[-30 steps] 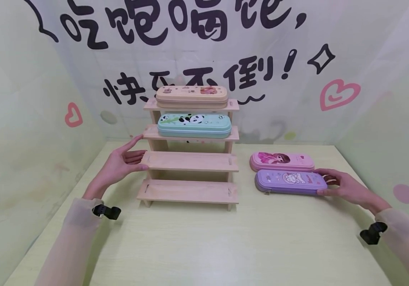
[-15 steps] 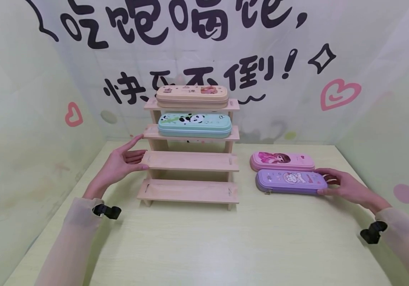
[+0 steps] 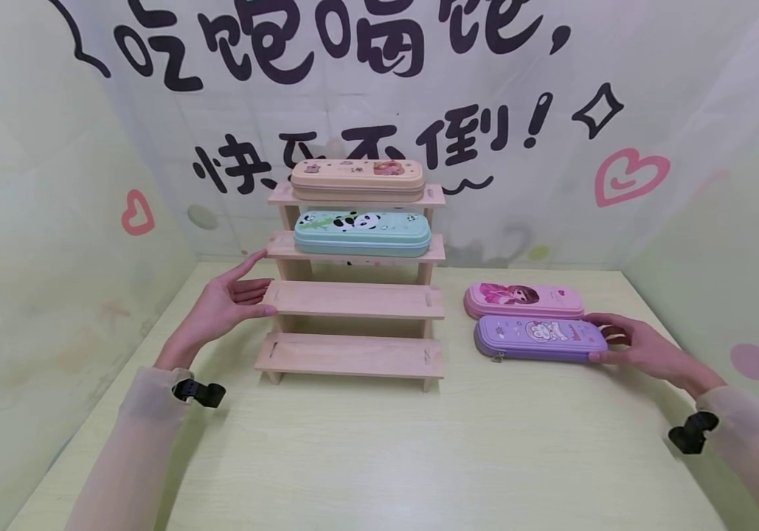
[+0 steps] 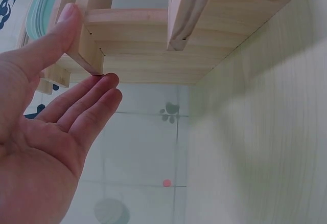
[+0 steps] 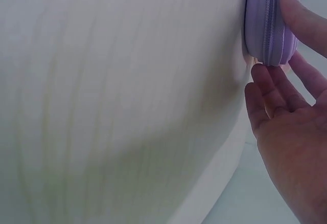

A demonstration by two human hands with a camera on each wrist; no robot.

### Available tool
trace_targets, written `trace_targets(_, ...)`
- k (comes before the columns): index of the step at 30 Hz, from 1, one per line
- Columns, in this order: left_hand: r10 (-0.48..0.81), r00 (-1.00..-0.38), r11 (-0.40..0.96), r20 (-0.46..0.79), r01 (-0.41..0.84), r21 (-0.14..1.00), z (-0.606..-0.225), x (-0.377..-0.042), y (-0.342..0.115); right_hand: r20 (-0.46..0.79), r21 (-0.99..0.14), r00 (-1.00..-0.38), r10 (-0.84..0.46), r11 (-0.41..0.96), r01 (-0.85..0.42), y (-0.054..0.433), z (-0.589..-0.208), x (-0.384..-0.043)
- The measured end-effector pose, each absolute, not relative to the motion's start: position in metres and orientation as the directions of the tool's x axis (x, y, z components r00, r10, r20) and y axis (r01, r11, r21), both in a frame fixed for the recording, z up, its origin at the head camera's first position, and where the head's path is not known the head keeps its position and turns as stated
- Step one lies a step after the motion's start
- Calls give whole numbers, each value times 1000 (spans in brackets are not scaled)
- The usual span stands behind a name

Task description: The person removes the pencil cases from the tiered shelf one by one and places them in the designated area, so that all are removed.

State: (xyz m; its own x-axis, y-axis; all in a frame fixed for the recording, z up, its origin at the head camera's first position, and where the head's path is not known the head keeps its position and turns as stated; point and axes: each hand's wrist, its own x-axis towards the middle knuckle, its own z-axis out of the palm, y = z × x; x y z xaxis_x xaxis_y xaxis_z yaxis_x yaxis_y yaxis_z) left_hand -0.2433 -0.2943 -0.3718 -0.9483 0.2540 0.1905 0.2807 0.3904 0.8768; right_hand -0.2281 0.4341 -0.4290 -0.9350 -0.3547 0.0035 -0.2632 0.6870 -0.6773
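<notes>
A wooden stepped rack stands on the table with several shelves. My left hand is at its left end, thumb by the third shelf's front corner and index fingertip at the shelf above. In the left wrist view, the left hand's fingers extend fairly straight, touching a board's end. A purple pencil case with a cartoon print lies flat to the rack's right. My right hand holds its right end between thumb and fingers. In the right wrist view, the purple pencil case shows its zipper.
Directly behind the purple case lies a pink pencil case. A peach pencil case sits on the top shelf, a mint panda pencil case on the second. Printed fabric walls enclose the pale table.
</notes>
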Motion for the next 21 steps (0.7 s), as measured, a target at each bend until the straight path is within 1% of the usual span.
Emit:
trace_targets(6,253,-948,384,191,280,880,-372,-244,-294,18,-670,-938,-347,692,-269,436,-429,-227)
trace_targets(11,251,-951,390,182,272,880,-371,-243,-294,97,-642,-935,-341,696,-320,437,-426,-223)
trace_targets(17,244,-953,407,179,268,873,-371,-242,-295,208,-619,-906,-369,667,-415,426,-409,-221)
trace_targets(21,251,-952,401,177,269,876,-371,-242,-294,232,-609,-896,-378,662,-437,411,-395,-220)
